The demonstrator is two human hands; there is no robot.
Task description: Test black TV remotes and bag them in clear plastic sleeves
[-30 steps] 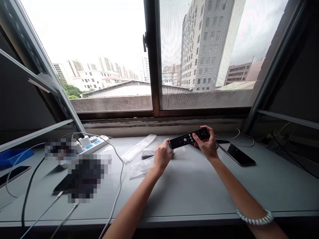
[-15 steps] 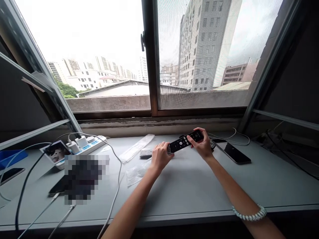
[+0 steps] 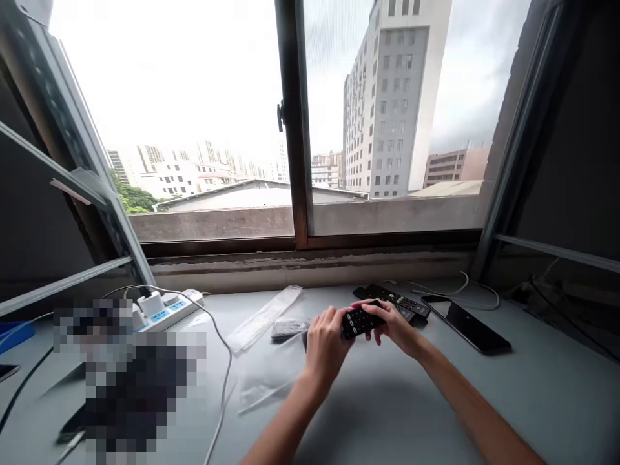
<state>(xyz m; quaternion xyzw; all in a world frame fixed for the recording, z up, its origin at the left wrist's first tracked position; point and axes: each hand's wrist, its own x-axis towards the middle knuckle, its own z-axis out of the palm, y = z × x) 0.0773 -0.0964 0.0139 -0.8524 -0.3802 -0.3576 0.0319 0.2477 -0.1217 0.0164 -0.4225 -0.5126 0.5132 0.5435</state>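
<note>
Both my hands hold a black remote control [image 3: 357, 320] just above the grey table [image 3: 387, 413], its buttons facing up. My left hand [image 3: 325, 345] is wrapped round its near end and my right hand [image 3: 394, 325] grips its far end with the fingers curled over the top. A second black remote [image 3: 398, 301] lies on the table just behind my right hand. A small grey pouch [image 3: 289, 327] lies to the left of my left hand, next to a clear plastic bag [image 3: 271, 378].
A dark phone [image 3: 467, 325] lies flat at the right with white cables behind it. A long clear sleeve [image 3: 264, 310] lies near the window sill. A white power strip [image 3: 162, 309] with chargers and trailing cables sits at the left. A blurred patch covers things at the front left.
My hands have brought the remote down and closer to me, and it now points more end-on. The camera tilted up, and a second remote shows behind my right hand.
</note>
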